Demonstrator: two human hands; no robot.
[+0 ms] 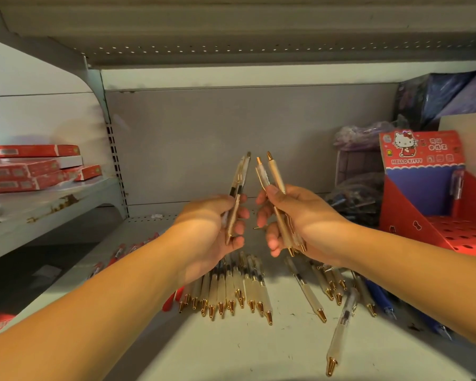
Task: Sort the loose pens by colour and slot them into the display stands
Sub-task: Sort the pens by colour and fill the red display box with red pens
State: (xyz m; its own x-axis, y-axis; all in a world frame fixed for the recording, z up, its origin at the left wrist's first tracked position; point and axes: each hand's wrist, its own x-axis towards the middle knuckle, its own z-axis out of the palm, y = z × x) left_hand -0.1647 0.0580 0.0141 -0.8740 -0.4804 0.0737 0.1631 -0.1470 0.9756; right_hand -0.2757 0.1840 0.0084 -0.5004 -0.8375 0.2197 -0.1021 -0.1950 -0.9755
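Observation:
My left hand [217, 229] grips two cream-and-gold pens [240, 177] that point up and away over the shelf. Close beside it, my right hand [294, 215] holds a few more of the same pens [272, 171], fanned upward between thumb and fingers. Beneath both hands, several cream pens with gold tips [231, 292] lie in a row on the white shelf [231, 353]. More of them [324, 281] lie scattered to the right, and one [341, 334] sits alone near the front. The red Hello Kitty display stand [434, 199] with its holed base is at the right.
Red pens [116, 254] lie along the shelf's left edge and blue pens [382, 301] under my right forearm. Red flat boxes [30, 166] are stacked on the neighbouring left shelf. Purple and dark bagged goods [363, 166] crowd the back right corner.

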